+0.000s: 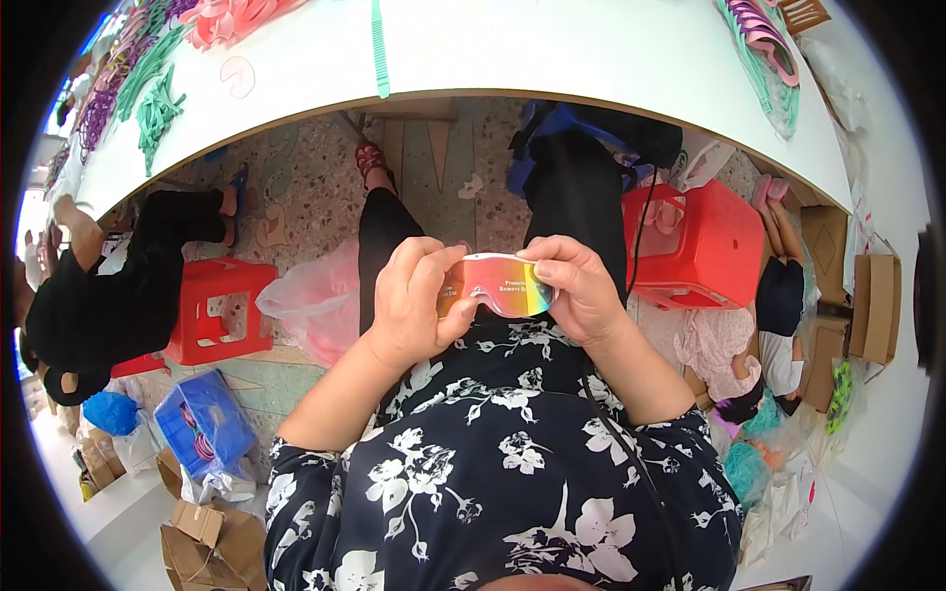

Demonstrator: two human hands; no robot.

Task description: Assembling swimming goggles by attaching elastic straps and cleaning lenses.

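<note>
Between my two hands, above my lap, is a goggle lens (493, 286) with a rainbow mirror finish, a pale upper rim and a notch for the nose at its lower edge. My left hand (419, 295) grips the lens's left end, fingers curled behind and thumb on the front near the notch. At the other end my right hand (579, 286) pinches the lens between thumb and fingers. Part of the left end is hidden behind my left fingers. A green strap (379, 49) hangs over the edge of the white table in front of me.
The white table (552, 49) curves across the front, with pink pieces (236, 22), green straps (156, 113) and more straps (764, 49) at right. Red stools (705, 241) stand at both sides. A blue crate (202, 419) and cardboard boxes lie left. Other people sit at both sides.
</note>
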